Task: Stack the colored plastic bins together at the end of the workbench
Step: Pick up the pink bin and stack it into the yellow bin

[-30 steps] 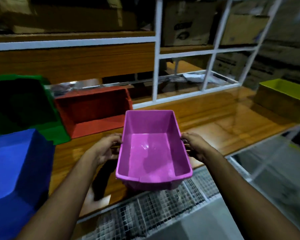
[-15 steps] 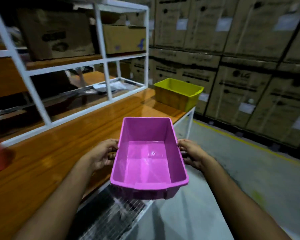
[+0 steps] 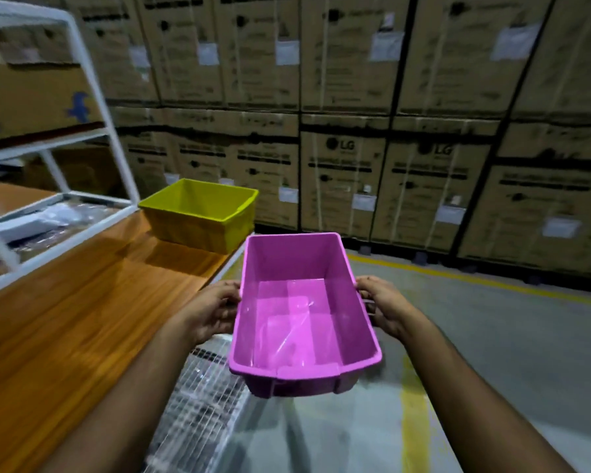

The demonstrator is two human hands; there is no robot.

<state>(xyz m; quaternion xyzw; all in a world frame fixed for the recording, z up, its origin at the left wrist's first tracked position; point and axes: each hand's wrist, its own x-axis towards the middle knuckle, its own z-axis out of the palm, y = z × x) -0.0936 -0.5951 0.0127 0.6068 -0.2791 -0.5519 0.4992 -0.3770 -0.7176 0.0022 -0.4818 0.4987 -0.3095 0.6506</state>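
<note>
I hold an empty pink plastic bin point(image 3: 301, 315) in the air, off the workbench's near side and over the floor. My left hand point(image 3: 215, 310) grips its left wall and my right hand point(image 3: 381, 307) grips its right wall. A yellow-green bin point(image 3: 198, 213) stands upright and empty at the far end of the wooden workbench point(image 3: 69, 322), ahead and left of the pink bin.
A white metal shelf frame point(image 3: 93, 97) with cardboard boxes rises along the bench's left side. A wire mesh rack point(image 3: 198, 404) sits below the bench edge. Stacked cardboard cartons point(image 3: 389, 131) wall the far side of the grey floor point(image 3: 512, 353), which has yellow lines.
The view has swung right along the bench. The red, green and blue bins have left the view, and the yellow-green bin is now closer. Both hands keep their grip on the pink bin.
</note>
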